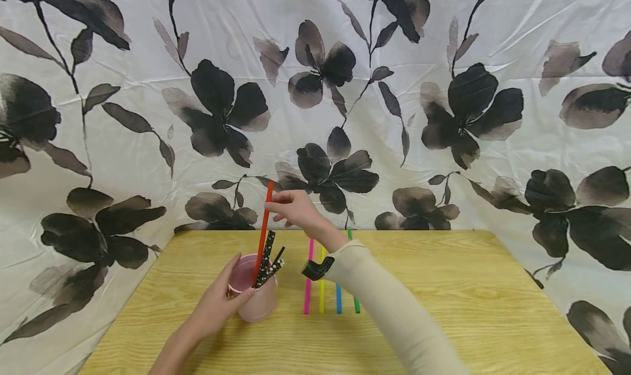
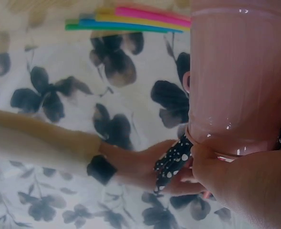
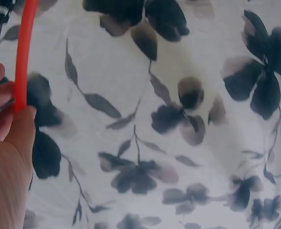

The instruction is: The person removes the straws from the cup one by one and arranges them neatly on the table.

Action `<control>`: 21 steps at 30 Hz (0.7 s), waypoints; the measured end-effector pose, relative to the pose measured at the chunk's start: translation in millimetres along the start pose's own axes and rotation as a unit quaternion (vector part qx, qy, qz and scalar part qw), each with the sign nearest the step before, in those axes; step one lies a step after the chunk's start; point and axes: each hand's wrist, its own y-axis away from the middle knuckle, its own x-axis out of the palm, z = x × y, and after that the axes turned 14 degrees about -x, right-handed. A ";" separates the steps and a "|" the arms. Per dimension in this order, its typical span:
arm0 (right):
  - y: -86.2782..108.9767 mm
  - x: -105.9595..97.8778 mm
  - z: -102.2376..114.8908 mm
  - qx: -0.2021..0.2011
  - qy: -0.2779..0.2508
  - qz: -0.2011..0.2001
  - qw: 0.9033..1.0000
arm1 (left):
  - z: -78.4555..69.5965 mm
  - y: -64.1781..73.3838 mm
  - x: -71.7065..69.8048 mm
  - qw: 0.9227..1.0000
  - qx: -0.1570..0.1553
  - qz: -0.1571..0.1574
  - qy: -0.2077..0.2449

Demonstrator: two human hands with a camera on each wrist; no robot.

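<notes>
My left hand grips the side of a pink cup, thumb near the rim. Black strips with white spots stick up out of the cup, leaning right. My right hand pinches a red straw near its top end, above the cup. The straw stands nearly upright, its lower end inside the cup beside the spotted strips. In the right wrist view, thumb and fingers close around the red straw. From the left wrist view, the spotted strips show beyond the cup's rim.
Right of the cup, a pink straw, a yellow straw, a blue straw and a green straw lie side by side on the wooden table. My right forearm passes over them. A floral cloth hangs behind.
</notes>
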 end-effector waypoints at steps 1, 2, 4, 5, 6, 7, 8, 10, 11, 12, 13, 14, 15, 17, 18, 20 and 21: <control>1.1 -3.1 3.2 -0.011 -0.012 -0.008 1.000 | -0.7 0.6 -1.2 1.000 0.001 0.000 0.001; 2.2 -6.2 6.7 -0.021 -0.026 -0.020 0.999 | -0.7 1.0 -2.0 1.000 0.003 0.000 -0.001; 4.2 -13.4 12.9 -0.048 -0.056 -0.046 0.996 | 4.3 -0.7 -1.9 1.000 0.005 -0.004 -0.003; 4.0 -18.0 13.0 -0.065 -0.073 -0.059 0.993 | 9.5 -3.2 -0.9 1.000 0.006 -0.004 -0.003; 5.1 -22.8 16.5 -0.078 -0.088 -0.075 0.990 | 14.8 -5.9 0.5 1.000 0.007 -0.007 -0.006; 6.4 -28.1 20.1 -0.091 -0.100 -0.094 0.986 | 19.1 -8.2 2.0 1.000 0.010 -0.007 -0.006; 7.8 -34.0 23.7 -0.101 -0.111 -0.115 0.982 | 19.9 -8.8 2.9 1.000 0.012 -0.008 -0.007; 10.7 -46.9 30.4 -0.122 -0.130 -0.155 0.972 | 18.3 -9.0 4.2 1.000 0.012 -0.006 -0.007; 11.9 -53.7 33.1 -0.132 -0.136 -0.175 0.966 | 16.4 -8.5 4.5 1.000 0.012 -0.005 -0.006; 13.0 -60.6 35.2 -0.141 -0.137 -0.193 0.961 | 13.4 -7.2 4.5 1.000 0.011 -0.004 -0.006; 14.2 -67.4 37.1 -0.149 -0.135 -0.209 0.957 | 9.0 -5.1 3.9 1.000 0.012 -0.002 -0.003; 15.4 -73.9 38.5 -0.156 -0.129 -0.221 0.954 | 4.5 -2.9 3.2 1.000 0.010 -0.001 -0.002; 16.6 -80.0 39.4 -0.161 -0.122 -0.232 0.952 | -0.1 -0.6 2.3 1.000 0.009 0.000 -0.001; 19.3 -91.3 38.9 -0.160 -0.101 -0.247 0.950 | -7.8 3.5 0.2 1.000 0.009 -0.001 0.002; 20.8 -96.5 37.4 -0.156 -0.090 -0.251 0.951 | -10.5 5.0 -0.8 1.000 0.009 -0.001 0.002; 24.1 -105.9 32.8 -0.145 -0.067 -0.252 0.955 | -11.5 5.3 -1.9 1.000 0.011 -0.003 0.002; 25.7 -110.3 29.2 -0.139 -0.056 -0.250 0.957 | -9.7 4.3 -2.0 1.000 0.013 -0.004 0.002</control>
